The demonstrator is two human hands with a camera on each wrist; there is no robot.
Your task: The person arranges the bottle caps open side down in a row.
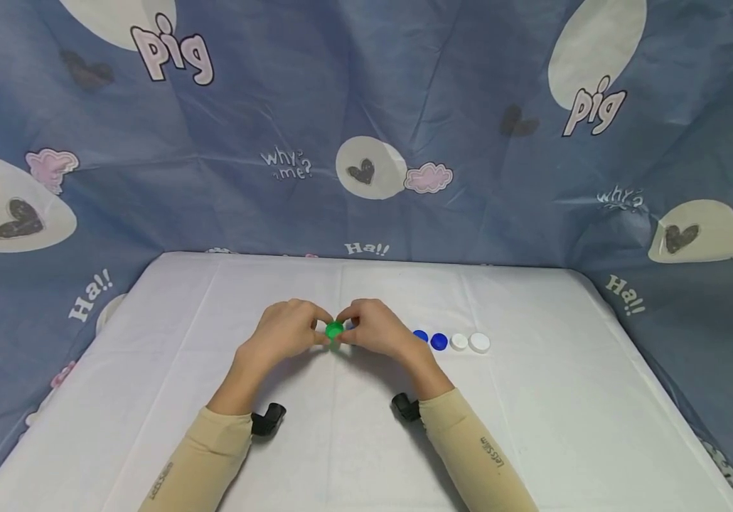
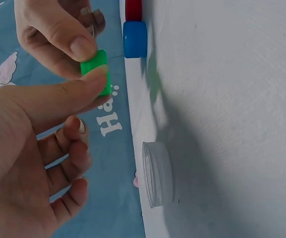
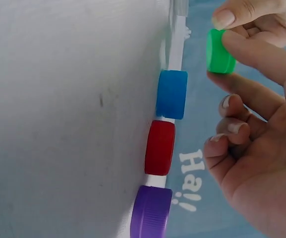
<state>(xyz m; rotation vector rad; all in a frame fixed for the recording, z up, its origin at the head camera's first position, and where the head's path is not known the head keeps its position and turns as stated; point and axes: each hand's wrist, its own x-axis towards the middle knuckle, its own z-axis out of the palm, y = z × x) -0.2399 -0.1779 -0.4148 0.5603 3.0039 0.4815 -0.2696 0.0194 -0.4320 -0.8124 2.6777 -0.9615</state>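
Note:
In the head view, a small green bottle cap (image 1: pixel 335 331) is held between both hands above the white table. My left hand (image 1: pixel 284 330) pinches it from the left with thumb and forefinger. From the other side my right hand (image 1: pixel 375 328) pinches it too, as the right wrist view shows. The cap is off the cloth, its side turned to both wrist cameras. Below the hands stand a light blue cap (image 3: pixel 172 94), a red cap (image 3: pixel 160 148) and a ribbed purple cap (image 3: pixel 151 213). A clear round lid or cap (image 2: pixel 157 174) stands near the left hand.
Right of the right hand, the row runs on with a dark blue cap (image 1: pixel 439 342), another partly covered by the wrist, a small white cap (image 1: pixel 458 342) and a larger white one (image 1: pixel 480 343). A blue printed cloth (image 1: pixel 315 213) hangs behind the white table (image 1: pixel 564 412).

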